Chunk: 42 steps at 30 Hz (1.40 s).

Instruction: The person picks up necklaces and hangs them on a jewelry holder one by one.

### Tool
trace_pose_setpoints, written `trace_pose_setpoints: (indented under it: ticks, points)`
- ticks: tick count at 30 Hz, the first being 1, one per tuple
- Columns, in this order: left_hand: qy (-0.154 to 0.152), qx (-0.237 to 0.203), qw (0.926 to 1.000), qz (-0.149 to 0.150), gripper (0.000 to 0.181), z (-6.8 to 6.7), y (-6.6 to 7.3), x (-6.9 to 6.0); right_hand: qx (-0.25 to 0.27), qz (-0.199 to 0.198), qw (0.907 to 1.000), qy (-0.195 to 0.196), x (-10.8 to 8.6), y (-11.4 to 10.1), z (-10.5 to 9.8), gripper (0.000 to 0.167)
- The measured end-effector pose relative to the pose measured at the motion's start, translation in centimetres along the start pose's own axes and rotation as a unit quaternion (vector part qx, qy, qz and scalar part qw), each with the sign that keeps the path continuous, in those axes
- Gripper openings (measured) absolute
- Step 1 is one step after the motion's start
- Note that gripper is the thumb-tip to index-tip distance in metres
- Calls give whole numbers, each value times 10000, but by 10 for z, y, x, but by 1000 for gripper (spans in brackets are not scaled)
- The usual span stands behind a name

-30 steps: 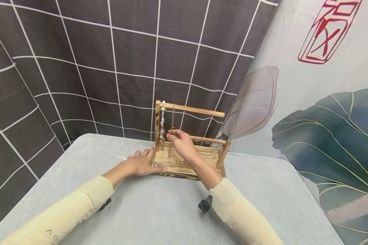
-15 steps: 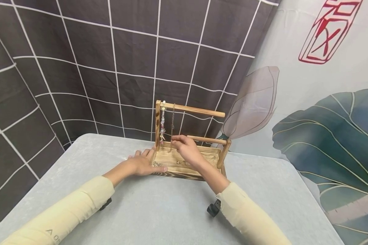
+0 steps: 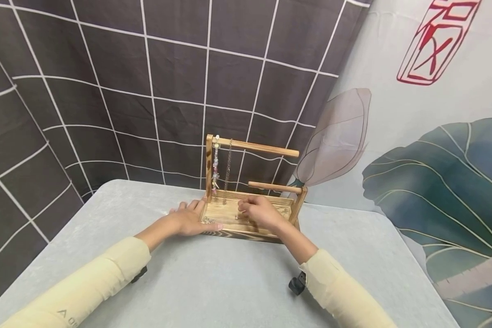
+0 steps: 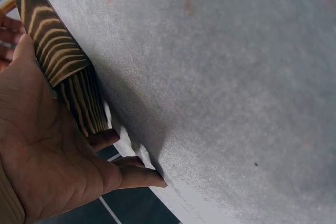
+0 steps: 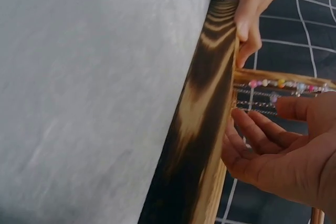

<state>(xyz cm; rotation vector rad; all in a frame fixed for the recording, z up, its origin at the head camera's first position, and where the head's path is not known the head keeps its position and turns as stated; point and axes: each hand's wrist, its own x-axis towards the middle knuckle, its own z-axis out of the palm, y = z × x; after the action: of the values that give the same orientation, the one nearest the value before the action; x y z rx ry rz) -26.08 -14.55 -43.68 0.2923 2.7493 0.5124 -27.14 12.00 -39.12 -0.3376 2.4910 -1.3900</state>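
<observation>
In the head view, a wooden jewelry stand with a tray base sits on the table. Its upper bar carries a beaded strand and, to the right of that, a thin metal chain; both hang down. My left hand rests against the tray's left front corner, thumb along the front rim and fingers extended by the side. Over the tray hovers my right hand, fingers loosely bent, apart from the chain. The right wrist view shows a gap between its thumb and fingers, with nothing visibly held.
Small metal jewelry lies in the tray's front left corner, and a tiny piece near the right fingertips. A short lower bar juts in from the right post. Behind the grey table hangs a dark grid curtain.
My right hand has let go of the hanging chain and moved down and right over the tray. The chain hangs by itself now. My left hand keeps its place.
</observation>
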Motion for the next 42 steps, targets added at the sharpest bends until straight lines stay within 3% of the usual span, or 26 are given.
trace_pose_setpoints:
  ticks: [5,14,20,23,27,34,38,42]
  points:
    - [-85,-48,9999,25,138,-10,10,-15,-409,4,9992,6,0,12,-6,32]
    - [-17,-91,9999,99,137,-10,12,-20,-1041,-146,9945,-15,0,22,-6,25]
    - [37,-102,9999,95,138,-8,9,-17,-1761,-459,9832,-123,40,70,-3,27]
    - [94,-63,9998,135,139,-6,5,-13,-1942,-359,9801,-199,60,95,0,26]
    - [77,-48,9999,147,141,-8,8,-16,-2114,-272,9767,-233,74,110,3,19]
    - [80,-26,9998,187,140,-9,10,-18,-2593,-351,9651,-91,63,99,6,8]
    - [91,-35,9998,186,141,-8,10,-16,-2642,-516,9631,50,52,89,7,14]
    - [125,2,9998,142,144,-2,2,-5,-2744,-605,9596,134,47,83,7,18]
